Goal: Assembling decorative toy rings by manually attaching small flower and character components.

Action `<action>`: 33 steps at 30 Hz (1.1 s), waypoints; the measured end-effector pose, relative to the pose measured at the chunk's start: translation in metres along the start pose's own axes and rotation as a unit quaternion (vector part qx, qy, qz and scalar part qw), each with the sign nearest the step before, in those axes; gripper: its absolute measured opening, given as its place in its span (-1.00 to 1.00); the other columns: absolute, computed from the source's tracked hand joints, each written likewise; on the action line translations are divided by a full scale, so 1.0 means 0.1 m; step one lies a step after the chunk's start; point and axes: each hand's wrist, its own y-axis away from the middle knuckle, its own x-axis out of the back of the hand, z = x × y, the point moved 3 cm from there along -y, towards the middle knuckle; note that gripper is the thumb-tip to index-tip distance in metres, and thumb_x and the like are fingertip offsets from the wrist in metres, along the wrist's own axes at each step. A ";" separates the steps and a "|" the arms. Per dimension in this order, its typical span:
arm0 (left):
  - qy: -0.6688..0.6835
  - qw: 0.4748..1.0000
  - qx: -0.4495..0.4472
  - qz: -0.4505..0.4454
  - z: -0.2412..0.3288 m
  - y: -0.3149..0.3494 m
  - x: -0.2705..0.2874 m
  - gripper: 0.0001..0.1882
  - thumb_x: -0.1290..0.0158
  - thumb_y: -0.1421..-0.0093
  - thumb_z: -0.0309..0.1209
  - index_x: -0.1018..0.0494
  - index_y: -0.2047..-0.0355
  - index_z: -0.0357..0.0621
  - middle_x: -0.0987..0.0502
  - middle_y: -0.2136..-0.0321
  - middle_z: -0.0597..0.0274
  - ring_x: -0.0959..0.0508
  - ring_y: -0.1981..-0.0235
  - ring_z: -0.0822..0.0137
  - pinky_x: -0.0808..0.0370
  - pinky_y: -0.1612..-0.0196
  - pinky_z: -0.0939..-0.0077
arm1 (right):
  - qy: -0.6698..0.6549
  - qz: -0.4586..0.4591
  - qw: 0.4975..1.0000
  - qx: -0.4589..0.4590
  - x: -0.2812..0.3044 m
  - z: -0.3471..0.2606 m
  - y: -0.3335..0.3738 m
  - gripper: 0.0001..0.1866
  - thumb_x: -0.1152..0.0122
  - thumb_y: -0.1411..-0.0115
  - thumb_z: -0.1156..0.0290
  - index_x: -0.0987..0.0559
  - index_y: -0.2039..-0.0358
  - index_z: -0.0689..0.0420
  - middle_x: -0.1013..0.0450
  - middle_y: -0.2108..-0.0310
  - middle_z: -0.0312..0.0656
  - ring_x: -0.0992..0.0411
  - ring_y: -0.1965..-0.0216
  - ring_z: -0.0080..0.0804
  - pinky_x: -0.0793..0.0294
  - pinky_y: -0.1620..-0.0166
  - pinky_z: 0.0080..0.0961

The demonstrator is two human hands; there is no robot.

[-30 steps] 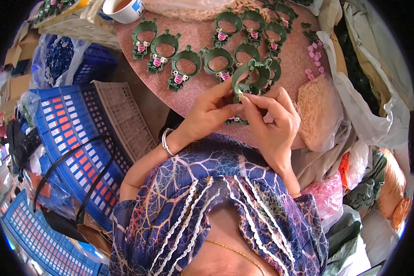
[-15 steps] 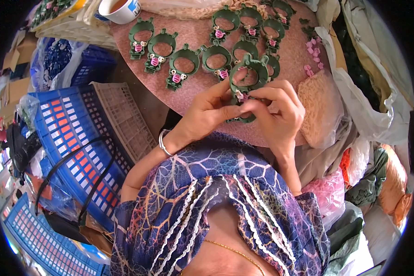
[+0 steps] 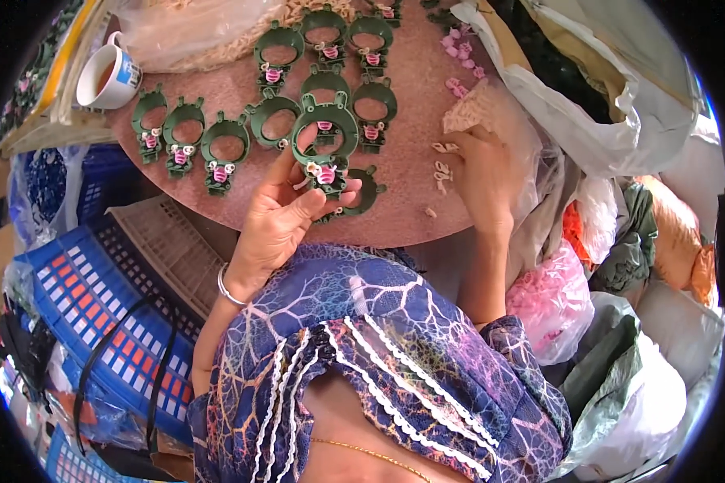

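Note:
My left hand (image 3: 278, 217) is closed on a dark green plastic ring frame (image 3: 348, 129), held up above the table's near edge. Two small ears top this frame, and a pink striped piece with cream bits sits on its lower part. My right hand (image 3: 487, 181) is over the right side of the table, fingers bent and seemingly apart. Its fingertips are at some small cream plastic pieces (image 3: 441, 173) lying on the pink tabletop (image 3: 411, 193). Another green ring frame (image 3: 366, 191) lies behind my left fingers, partly hidden.
Several similar green frames (image 3: 225, 145) lie across the table. Small pink pieces (image 3: 459, 48) and a bag of cream pieces (image 3: 499, 113) are at the right. A white cup (image 3: 97, 84) of brown liquid stands far left. Blue baskets (image 3: 97, 274) are to the left, plastic bags (image 3: 552, 294) to the right.
My right hand has let go of the green frame and moved right to the cream pieces. The left hand keeps the frame. The whole view has shifted, with the table now further left.

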 end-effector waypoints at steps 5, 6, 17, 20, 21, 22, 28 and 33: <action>-0.005 1.000 -0.002 0.007 0.02 -0.01 -0.01 -0.31 0.00 -0.26 -0.57 0.02 -0.34 -0.08 -0.42 -0.03 0.14 -0.50 -0.02 0.09 -0.50 -0.08 0.22 | -0.009 0.017 1.000 -0.003 -0.18 0.07 -0.01 -0.81 -0.28 -0.01 0.42 -0.65 0.31 0.12 -0.50 0.31 -0.10 -0.47 0.27 -0.14 -0.44 0.20 -0.29; -0.007 1.000 0.005 0.003 0.01 -0.01 -0.02 -0.31 0.01 -0.26 -0.58 0.02 -0.34 -0.07 -0.42 -0.03 0.14 -0.51 -0.02 0.09 -0.50 -0.08 0.21 | -0.036 0.028 0.999 -0.005 -0.18 0.05 -0.02 -0.83 -0.27 -0.04 0.42 -0.64 0.31 0.13 -0.50 0.31 -0.10 -0.48 0.30 -0.17 -0.45 0.21 -0.32; 0.034 0.999 0.006 0.005 -0.07 -0.04 -0.03 -0.32 0.01 -0.24 -0.64 -0.03 -0.33 -0.03 -0.36 -0.08 0.15 -0.44 -0.07 0.24 -0.48 -0.13 0.19 | -0.470 0.092 0.872 0.098 0.05 -0.73 0.07 -0.77 -0.33 0.06 0.71 -0.61 0.34 0.20 -0.53 0.39 -0.27 -0.47 0.39 -0.60 -0.44 0.35 -0.70; 0.039 0.999 0.014 -0.006 -0.06 -0.01 -0.03 -0.31 -0.01 -0.24 -0.62 -0.04 -0.33 -0.03 -0.36 -0.07 0.15 -0.44 -0.07 0.26 -0.49 -0.11 0.21 | -0.392 0.151 0.898 0.131 0.03 -0.84 0.09 -0.70 -0.45 0.23 0.65 -0.60 0.41 0.15 -0.50 0.38 -0.22 -0.49 0.40 -0.47 -0.46 0.35 -0.63; 0.037 0.999 0.013 -0.003 -0.06 0.00 -0.03 -0.31 -0.02 -0.24 -0.61 -0.04 -0.33 -0.04 -0.35 -0.07 0.14 -0.43 -0.07 0.28 -0.50 -0.10 0.22 | -0.345 0.169 0.910 0.157 0.04 -0.87 0.08 -0.68 -0.47 0.25 0.60 -0.60 0.41 0.13 -0.48 0.38 -0.24 -0.48 0.38 -0.43 -0.45 0.35 -0.58; 0.038 0.999 0.014 -0.001 -0.06 0.01 -0.03 -0.31 -0.02 -0.24 -0.61 -0.04 -0.33 -0.04 -0.35 -0.07 0.14 -0.43 -0.07 0.28 -0.50 -0.10 0.22 | -0.296 0.187 0.919 0.182 0.05 -0.89 0.09 -0.66 -0.49 0.28 0.56 -0.60 0.41 0.12 -0.47 0.39 -0.25 -0.48 0.36 -0.38 -0.45 0.34 -0.53; -0.026 1.000 -0.013 -0.010 -0.06 0.02 0.02 -0.29 -0.06 -0.22 -0.60 -0.04 -0.33 -0.04 -0.36 -0.06 0.16 -0.43 -0.06 0.31 -0.50 -0.09 0.30 | -0.242 0.173 0.934 0.200 0.15 -0.95 0.06 -0.69 -0.49 0.29 0.29 -0.58 0.48 0.01 -0.41 0.43 -0.33 -0.41 0.35 -0.37 -0.21 0.28 -0.39; 0.024 1.000 0.013 -0.002 -0.02 -0.04 -0.01 -0.28 -0.05 -0.22 -0.60 -0.03 -0.34 -0.04 -0.37 -0.07 0.17 -0.45 -0.03 0.34 -0.48 -0.09 0.32 | -0.217 0.151 0.947 0.185 0.21 -0.93 0.00 -0.72 -0.47 0.26 0.27 -0.57 0.50 0.01 -0.41 0.44 -0.33 -0.41 0.34 -0.37 -0.21 0.26 -0.39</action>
